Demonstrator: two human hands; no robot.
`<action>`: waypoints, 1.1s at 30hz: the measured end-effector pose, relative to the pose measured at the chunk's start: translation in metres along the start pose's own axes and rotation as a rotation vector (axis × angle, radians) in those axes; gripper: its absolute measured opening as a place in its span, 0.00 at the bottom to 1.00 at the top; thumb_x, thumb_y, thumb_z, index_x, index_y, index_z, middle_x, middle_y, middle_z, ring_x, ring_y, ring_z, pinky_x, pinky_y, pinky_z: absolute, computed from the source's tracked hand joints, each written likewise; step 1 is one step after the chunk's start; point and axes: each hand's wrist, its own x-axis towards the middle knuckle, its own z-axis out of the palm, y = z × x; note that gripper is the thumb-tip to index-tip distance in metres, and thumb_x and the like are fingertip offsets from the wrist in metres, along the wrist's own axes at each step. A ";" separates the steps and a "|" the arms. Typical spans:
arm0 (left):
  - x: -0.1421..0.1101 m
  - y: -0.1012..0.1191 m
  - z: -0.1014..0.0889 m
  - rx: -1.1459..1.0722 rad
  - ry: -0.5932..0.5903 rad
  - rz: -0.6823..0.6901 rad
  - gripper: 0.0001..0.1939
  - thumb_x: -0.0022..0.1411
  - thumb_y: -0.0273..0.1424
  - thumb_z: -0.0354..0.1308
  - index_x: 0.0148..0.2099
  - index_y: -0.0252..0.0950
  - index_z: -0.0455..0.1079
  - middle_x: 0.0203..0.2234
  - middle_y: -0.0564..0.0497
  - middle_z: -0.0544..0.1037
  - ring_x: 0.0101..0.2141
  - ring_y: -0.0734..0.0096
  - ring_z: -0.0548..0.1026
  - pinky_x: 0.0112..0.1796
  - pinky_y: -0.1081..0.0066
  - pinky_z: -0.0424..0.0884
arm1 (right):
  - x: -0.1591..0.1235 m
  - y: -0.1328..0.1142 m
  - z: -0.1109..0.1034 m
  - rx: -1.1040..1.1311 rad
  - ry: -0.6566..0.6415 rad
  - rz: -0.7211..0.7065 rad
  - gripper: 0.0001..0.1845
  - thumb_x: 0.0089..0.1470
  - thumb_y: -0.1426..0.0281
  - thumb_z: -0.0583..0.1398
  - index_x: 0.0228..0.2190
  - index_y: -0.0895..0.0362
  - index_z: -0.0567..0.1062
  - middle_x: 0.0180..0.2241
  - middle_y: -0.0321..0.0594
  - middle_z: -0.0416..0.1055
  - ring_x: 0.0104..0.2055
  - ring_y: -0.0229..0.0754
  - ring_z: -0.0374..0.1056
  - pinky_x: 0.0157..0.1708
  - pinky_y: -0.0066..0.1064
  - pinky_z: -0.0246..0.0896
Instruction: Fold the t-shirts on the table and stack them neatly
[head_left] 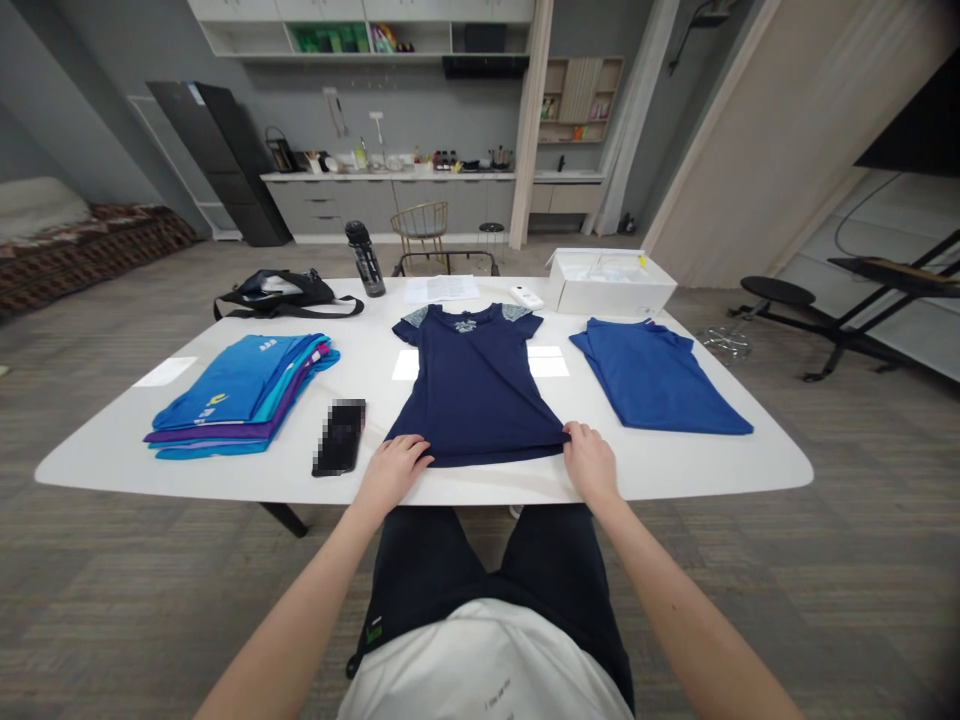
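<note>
A navy T-shirt (474,385) lies spread flat on the white table (675,465), collar away from me. My left hand (392,470) pinches the hem's left corner. My right hand (589,462) grips the hem's right corner. Both hands rest on the table's near edge.
A stack of folded blue, teal and purple shirts (240,397) lies at the left, a black phone (340,436) beside it. A folded blue shirt (656,376) lies at the right. Farther back are a black bag (283,292), a dark bottle (365,258), papers (442,289) and a white box (611,283).
</note>
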 end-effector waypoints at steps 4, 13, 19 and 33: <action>-0.007 -0.008 0.000 0.117 -0.024 -0.003 0.16 0.73 0.34 0.48 0.53 0.43 0.76 0.48 0.45 0.80 0.49 0.55 0.76 0.47 0.59 0.70 | -0.001 0.007 0.003 0.009 0.017 0.037 0.14 0.64 0.75 0.50 0.46 0.56 0.71 0.41 0.47 0.73 0.39 0.49 0.70 0.35 0.36 0.55; -0.017 -0.015 -0.013 0.332 0.011 -0.138 0.14 0.68 0.22 0.47 0.47 0.35 0.74 0.36 0.43 0.77 0.39 0.54 0.76 0.42 0.59 0.70 | -0.008 0.015 -0.001 0.161 0.100 0.064 0.10 0.63 0.74 0.53 0.44 0.54 0.72 0.40 0.39 0.76 0.31 0.40 0.69 0.29 0.31 0.50; -0.026 -0.004 -0.018 0.183 0.199 -0.171 0.15 0.70 0.21 0.43 0.50 0.36 0.69 0.45 0.43 0.74 0.41 0.61 0.76 0.43 0.65 0.71 | -0.012 0.022 -0.004 0.210 0.076 -0.033 0.13 0.64 0.73 0.52 0.42 0.53 0.75 0.39 0.39 0.75 0.33 0.41 0.71 0.31 0.31 0.56; -0.063 -0.015 -0.007 0.088 0.039 -0.102 0.17 0.66 0.18 0.46 0.50 0.36 0.69 0.45 0.43 0.72 0.45 0.59 0.74 0.47 0.62 0.72 | -0.031 0.043 -0.016 0.305 -0.253 -0.180 0.19 0.64 0.73 0.47 0.47 0.53 0.76 0.45 0.40 0.76 0.44 0.44 0.75 0.44 0.33 0.65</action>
